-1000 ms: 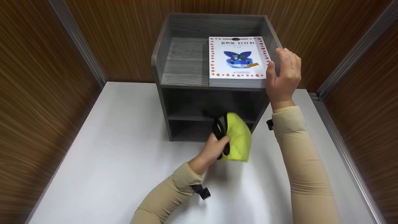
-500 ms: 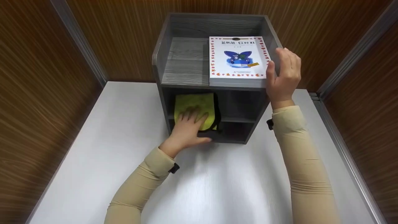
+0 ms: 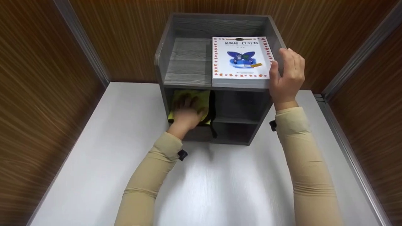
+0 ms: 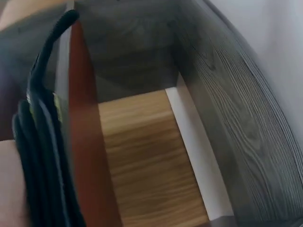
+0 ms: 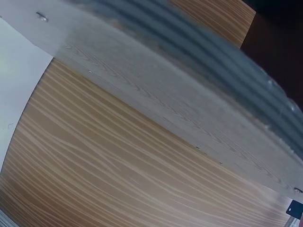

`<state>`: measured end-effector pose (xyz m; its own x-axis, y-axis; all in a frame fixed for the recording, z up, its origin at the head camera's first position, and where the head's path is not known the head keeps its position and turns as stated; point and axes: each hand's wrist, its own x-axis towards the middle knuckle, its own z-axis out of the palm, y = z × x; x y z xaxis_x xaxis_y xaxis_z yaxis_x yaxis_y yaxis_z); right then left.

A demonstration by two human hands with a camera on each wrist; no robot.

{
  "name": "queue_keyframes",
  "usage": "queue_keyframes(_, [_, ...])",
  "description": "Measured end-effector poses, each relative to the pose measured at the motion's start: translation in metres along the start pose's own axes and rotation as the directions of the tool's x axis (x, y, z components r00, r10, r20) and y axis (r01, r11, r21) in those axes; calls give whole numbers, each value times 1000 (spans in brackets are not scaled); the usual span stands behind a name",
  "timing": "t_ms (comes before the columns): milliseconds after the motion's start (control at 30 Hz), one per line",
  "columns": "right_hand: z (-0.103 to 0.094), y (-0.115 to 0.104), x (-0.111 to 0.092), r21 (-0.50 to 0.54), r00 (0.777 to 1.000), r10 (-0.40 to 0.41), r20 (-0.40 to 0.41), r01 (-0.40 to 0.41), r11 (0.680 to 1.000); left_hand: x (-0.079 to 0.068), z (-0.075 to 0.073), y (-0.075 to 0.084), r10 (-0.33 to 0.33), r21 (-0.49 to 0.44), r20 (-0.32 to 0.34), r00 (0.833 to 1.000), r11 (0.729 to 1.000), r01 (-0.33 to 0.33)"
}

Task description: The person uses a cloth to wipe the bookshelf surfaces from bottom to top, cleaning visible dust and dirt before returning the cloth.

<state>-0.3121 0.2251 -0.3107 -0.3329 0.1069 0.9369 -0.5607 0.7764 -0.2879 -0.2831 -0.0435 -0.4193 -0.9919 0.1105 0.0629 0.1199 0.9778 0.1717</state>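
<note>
On cloth (image 3: 202, 96), left hand (image 3: 187, 113) palm-down.

Arms (image 3: 309, 166) extended, left hand (image 3: 187, 113) splayed, right hand's (image 3: 288, 78) thumb (image 3: 274, 70) apart

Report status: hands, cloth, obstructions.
Left hand spread on black-edged yellow cloth. Right hand at right side of gray shelf unit. Cloth at left of middle compartment; no obstruction visible.
</note>
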Motion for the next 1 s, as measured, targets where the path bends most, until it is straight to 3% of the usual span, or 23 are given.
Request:
queue_keyframes(233, [1, -1, 5, 12, 1000, -12, -22, 12, 1000, 15, 1, 5, -17, 30, -12, 1000, 999, 17])
queue_keyframes(433, [3, -1, 1, 19, 999, -7, -44, 8, 1000, 15, 2, 11, -39, 15, 60, 997, 999, 38])
queue_keyframes(567, [2, -1, 0, 9, 999, -4, -38, 5, 1000, 14, 3, 17, -44, 1, 64, 997, 999, 44])
queue_keyframes(800, [3, -1, -1, 10, 999, -5, -34, 5, 1000, 16, 11, 41, -43, -4, 67, 997, 999, 44])
queue_keyframes(1000, [3, 0, -2, 14, 999, -9, -43, 10, 1000, 20, 17, 72, -19, 19, 89, 996, 1000, 17])
